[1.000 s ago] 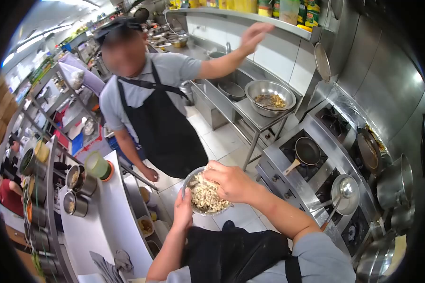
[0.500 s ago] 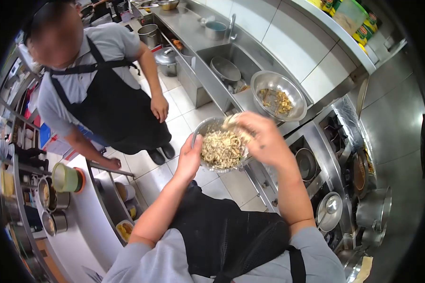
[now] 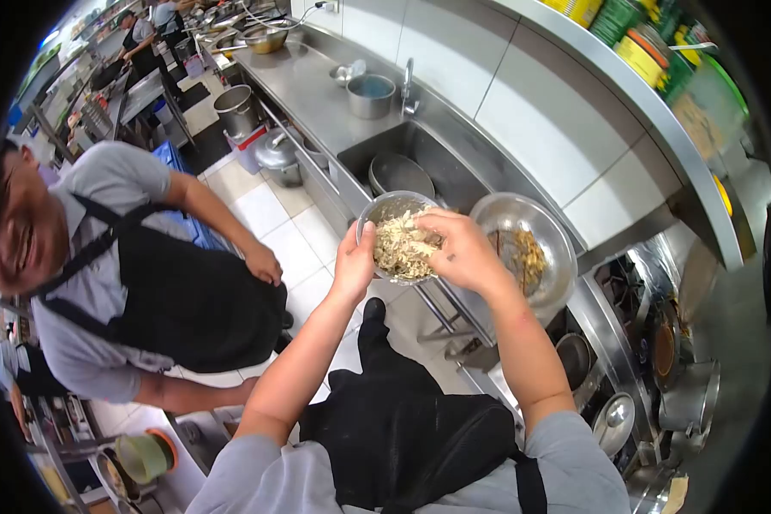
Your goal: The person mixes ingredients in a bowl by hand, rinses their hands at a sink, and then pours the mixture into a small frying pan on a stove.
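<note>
A metal bowl [image 3: 385, 207] is held up in front of me, tilted toward me and filled with pale, shredded food [image 3: 403, 244]. My left hand [image 3: 354, 261] grips the bowl's left side, with the thumb over the rim. From the right, my right hand [image 3: 461, 253] reaches into the bowl with its fingers bent into the shreds, their tips partly hidden. Just beyond that hand, a larger metal bowl [image 3: 557, 248] with yellow-brown scraps in it stands at the end of the sink counter.
A co-worker in a black apron [image 3: 197, 291] stands close at my left. Ahead is a steel sink [image 3: 454, 167] holding a pan [image 3: 401, 176]. The stove [image 3: 612, 343] with pans lies to the right, below a shelf edge [image 3: 660, 111]. Large pots [image 3: 236, 107] stand on the floor.
My right hand has lowered from above the bowl into the shreds. My view has shifted, bringing the larger bowl closer to my hands. The co-worker appears farther left, nearer to me.
</note>
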Motion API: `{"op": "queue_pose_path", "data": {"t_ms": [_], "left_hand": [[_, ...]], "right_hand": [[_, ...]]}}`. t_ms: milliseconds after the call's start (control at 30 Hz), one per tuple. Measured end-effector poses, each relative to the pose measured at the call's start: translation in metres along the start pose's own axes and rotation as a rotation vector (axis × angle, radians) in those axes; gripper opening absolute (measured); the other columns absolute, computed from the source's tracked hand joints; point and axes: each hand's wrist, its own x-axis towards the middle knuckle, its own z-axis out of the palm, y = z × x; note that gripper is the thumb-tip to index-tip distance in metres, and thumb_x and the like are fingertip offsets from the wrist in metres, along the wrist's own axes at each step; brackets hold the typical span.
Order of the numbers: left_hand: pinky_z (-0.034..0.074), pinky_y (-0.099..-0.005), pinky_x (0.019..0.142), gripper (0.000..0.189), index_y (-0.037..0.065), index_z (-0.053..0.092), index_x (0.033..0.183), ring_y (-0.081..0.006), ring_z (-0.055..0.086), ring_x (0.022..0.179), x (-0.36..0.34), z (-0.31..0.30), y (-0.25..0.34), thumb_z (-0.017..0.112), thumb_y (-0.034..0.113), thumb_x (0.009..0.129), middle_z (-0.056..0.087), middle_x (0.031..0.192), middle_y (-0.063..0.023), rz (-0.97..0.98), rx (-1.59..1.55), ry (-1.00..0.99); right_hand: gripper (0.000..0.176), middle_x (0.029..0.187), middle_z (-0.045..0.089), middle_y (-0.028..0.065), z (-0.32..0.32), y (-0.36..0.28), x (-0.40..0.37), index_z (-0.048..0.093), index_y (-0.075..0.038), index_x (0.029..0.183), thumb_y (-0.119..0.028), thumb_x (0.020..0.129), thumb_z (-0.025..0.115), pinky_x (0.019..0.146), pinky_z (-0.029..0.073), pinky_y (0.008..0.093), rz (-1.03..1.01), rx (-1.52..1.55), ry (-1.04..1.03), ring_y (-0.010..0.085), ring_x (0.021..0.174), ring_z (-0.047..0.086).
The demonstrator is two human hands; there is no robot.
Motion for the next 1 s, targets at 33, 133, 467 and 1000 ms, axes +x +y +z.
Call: {"op": "queue_pose_path", "data": {"t_ms": [33, 133, 467, 1000], "left_hand": [[0.049, -0.0267, 0.049, 0.040, 0.007, 0.061, 0.130, -0.0098, 0.062, 0.069, 0.022, -0.004, -0.002, 0.048, 0.040, 0.111, 0.065, 0.091, -0.0018, 0.005, 0.009, -0.004], [0.054, -0.0290, 0.060, 0.042, 0.006, 0.061, 0.134, -0.0112, 0.064, 0.079, 0.074, -0.024, 0.009, 0.049, 0.039, 0.112, 0.068, 0.099, -0.0041, -0.050, 0.085, 0.038], [0.048, -0.0329, 0.102, 0.043, -0.002, 0.058, 0.138, -0.0164, 0.061, 0.112, 0.221, -0.098, 0.017, 0.050, 0.031, 0.113, 0.068, 0.124, -0.0095, -0.039, 0.063, 0.157], [0.047, -0.0324, 0.104, 0.046, -0.002, 0.054, 0.143, -0.0168, 0.060, 0.116, 0.422, -0.181, 0.057, 0.050, 0.033, 0.113, 0.066, 0.128, -0.0100, -0.188, 0.056, -0.037]], "right_hand": [[0.027, 0.117, 0.073, 0.0105, 0.006, 0.022, 0.018, 0.072, 0.002, 0.112, -0.001, 0.085, 0.076, 0.084, 0.056, 0.0328, -0.002, 0.004, 0.010, 0.0192, 0.100, 0.071], [0.027, 0.110, 0.075, 0.0080, 0.012, 0.097, 0.088, 0.069, 0.006, 0.117, 0.000, 0.092, 0.072, 0.084, 0.055, 0.0291, 0.238, 0.457, 0.167, 0.0112, 0.095, 0.068], [0.030, 0.088, 0.075, 0.0053, 0.064, 0.368, 0.280, 0.072, 0.000, 0.118, -0.020, 0.096, 0.072, 0.061, 0.051, 0.0272, 0.805, 0.546, 0.125, 0.0101, 0.070, 0.066], [0.028, 0.098, 0.077, 0.0100, 0.182, 0.403, 0.302, 0.070, 0.000, 0.124, -0.005, 0.098, 0.061, 0.072, 0.056, 0.0299, 0.670, 0.264, 0.131, 0.0157, 0.089, 0.072]]}}
